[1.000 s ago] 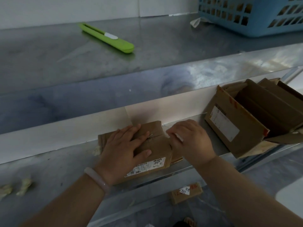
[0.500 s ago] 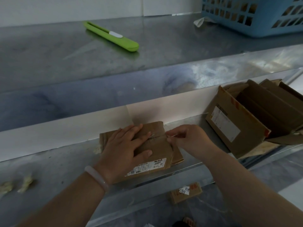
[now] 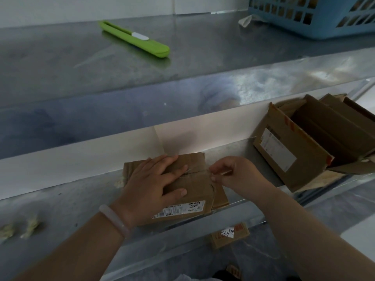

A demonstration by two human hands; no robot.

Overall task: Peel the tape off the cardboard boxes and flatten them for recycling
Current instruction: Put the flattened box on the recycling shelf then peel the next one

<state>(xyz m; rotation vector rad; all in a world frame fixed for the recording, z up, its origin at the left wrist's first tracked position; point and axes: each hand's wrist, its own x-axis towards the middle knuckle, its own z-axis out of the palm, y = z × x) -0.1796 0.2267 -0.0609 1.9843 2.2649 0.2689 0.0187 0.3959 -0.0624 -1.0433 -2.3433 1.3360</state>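
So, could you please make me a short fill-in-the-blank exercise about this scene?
1. The left hand presses flat on the small ____ box.
2. The right hand pinches a strip of ____ at its right edge.
3. The ____ utility knife lies on the upper steel surface.
Missing words: cardboard; tape; green.

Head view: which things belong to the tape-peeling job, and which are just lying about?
In the job: small box, pressed by left hand; its tape, pinched by right hand; open boxes.
Lying about: green cutter, blue basket, crumpled scraps.
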